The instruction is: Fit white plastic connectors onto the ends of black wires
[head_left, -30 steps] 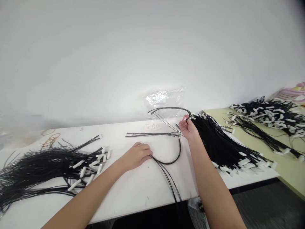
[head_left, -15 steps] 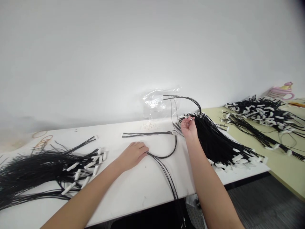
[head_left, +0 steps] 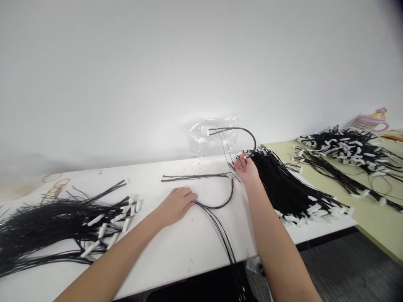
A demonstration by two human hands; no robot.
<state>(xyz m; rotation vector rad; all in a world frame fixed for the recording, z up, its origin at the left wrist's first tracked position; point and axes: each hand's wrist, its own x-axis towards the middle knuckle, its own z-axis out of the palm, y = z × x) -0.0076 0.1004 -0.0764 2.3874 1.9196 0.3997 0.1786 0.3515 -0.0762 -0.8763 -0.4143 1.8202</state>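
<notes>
My left hand lies fingers-down on the white table, pinning a few black cables that curve right and trail off the front edge. My right hand reaches to the near end of a thick black cable bundle and pinches some cable ends there. From those fingers a loop of black cables arcs up and to the left, ending in a white connector.
A second pile of black cables with white connectors covers the table's left. Rubber bands lie at the back left. A clear plastic bag leans on the wall. More cables sit on a yellow-green table to the right, with a pink object behind.
My right hand lifted a few cable ends from the bundle, raising their loop higher, then lowered a little; the loop's free end swung left. The left hand stayed pressed on the cables.
</notes>
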